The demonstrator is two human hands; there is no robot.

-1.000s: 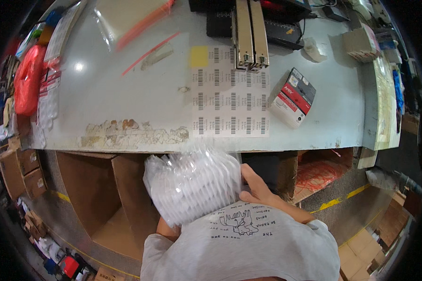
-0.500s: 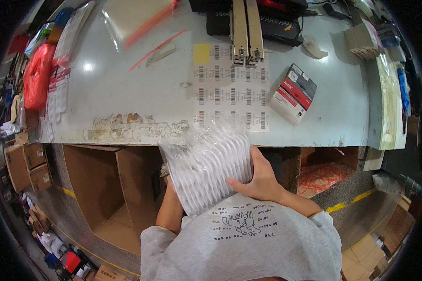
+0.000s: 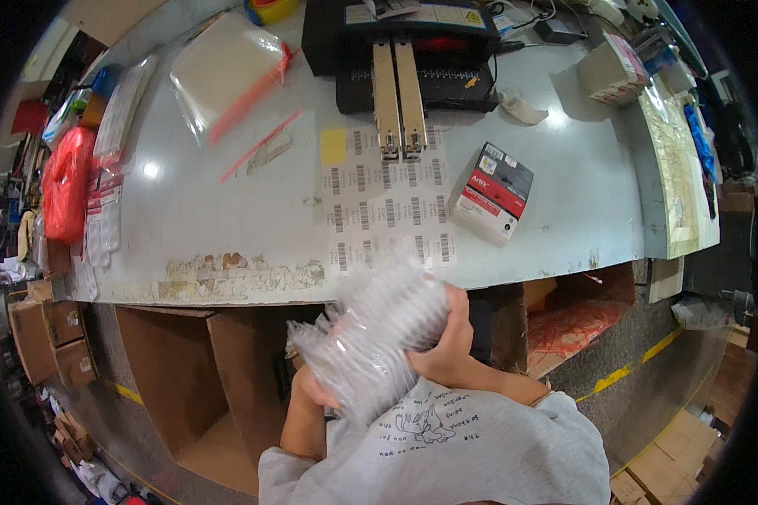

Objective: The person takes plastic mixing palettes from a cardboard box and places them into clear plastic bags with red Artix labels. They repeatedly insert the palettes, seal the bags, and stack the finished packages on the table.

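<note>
Holding a pile of clear plastic packs (image 3: 383, 332) | left hand (image 3: 313, 389) grips its left side | right hand (image 3: 448, 343) grips its right side | pile is by the near edge of the table (image 3: 236, 215)

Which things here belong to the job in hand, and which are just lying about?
In hand:
- clear plastic packs, held between left hand and right hand

Untouched, possibly just lying about:
- label sheet
- red-and-black package
- red strip
</note>
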